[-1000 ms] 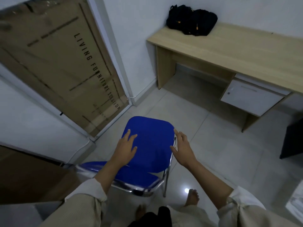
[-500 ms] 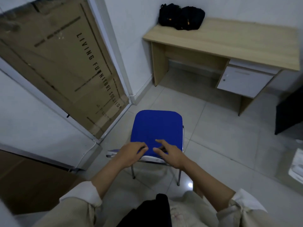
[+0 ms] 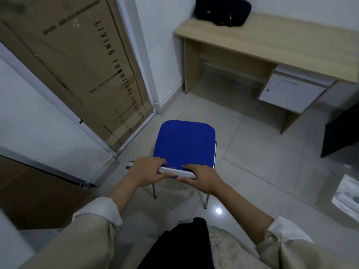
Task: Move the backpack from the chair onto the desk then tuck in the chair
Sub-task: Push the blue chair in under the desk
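Chair: we see the blue chair [image 3: 185, 141] standing on the tiled floor [image 3: 252, 162], in front of us and well apart from the table [image 3: 281, 43]. Its seat faces toward the table and its backrest is nearest us.

Left hand: our left hand [image 3: 147, 172] is closed over the top edge of the backrest at its left end, fingers curled over the front and thumb below the grey edge.

Right hand: our right hand [image 3: 202, 178] grips the same top edge at its right end, fingers over the top, thumb underneath. The two hands sit near each other with a short stretch of the grey edge showing between them.

Backpack: the black backpack [image 3: 222, 11] lies on the far left corner of the table, against the wall, well apart from both hands and from the chair.

Table: light wood, with a white drawer unit [image 3: 291, 92] under its right side. The open space under its left side faces the chair.

Chair legs: two thin metal legs [image 3: 206, 200] show beneath our hands, resting on the floor.

Surroundings: a large cardboard box [image 3: 77, 65] printed with dark lettering leans against the wall on the left, near the chair. A bright spot of reflected light [image 3: 218, 210] lies on the tile just beside the right leg.

Sleeves: both beige sleeves [image 3: 93, 235] are rolled up, forearms bare.
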